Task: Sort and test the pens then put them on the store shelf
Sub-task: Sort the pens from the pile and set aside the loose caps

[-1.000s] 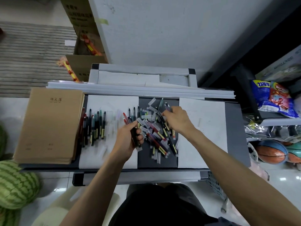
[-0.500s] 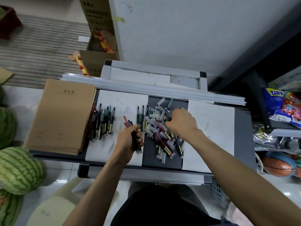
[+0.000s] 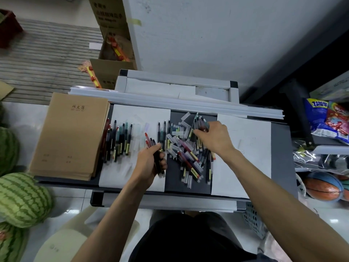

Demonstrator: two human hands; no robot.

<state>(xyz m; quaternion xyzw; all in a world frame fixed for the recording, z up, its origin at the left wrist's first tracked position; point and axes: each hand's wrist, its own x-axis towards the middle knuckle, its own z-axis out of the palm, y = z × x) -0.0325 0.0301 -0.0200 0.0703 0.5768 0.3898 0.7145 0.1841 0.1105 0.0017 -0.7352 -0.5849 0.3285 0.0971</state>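
1. At the left edge of the frame, striped watermelons (image 3: pixel 18 197) lie on the floor.
2. Right of them, a stack of brown notebooks (image 3: pixel 69 137) sits on the left end of the table (image 3: pixel 281 148).
3. Just beside the stack, a row of pens (image 3: pixel 119 140) lies side by side on a white paper sheet (image 3: pixel 120 176), their tips toward the top of the frame.
4. Left of centre, my left hand (image 3: pixel 149 163) is clamped round a bundle of pens (image 3: pixel 157 161). Red and dark ends stick out above my fingers.
5. In the centre, the loose pile of pens (image 3: pixel 188 157), mixed with clear caps, lies on the bare dark strip of table between the two sheets.
6. My right hand (image 3: pixel 215 138) is at the pile's upper right, fingers curled and pinching a dark red pen (image 3: pixel 204 128).
7. My right wrist lies over a second white sheet (image 3: pixel 245 163).
8. At the right edge are snack bags (image 3: pixel 328 120), with a basketball (image 3: pixel 323 188) lower down.
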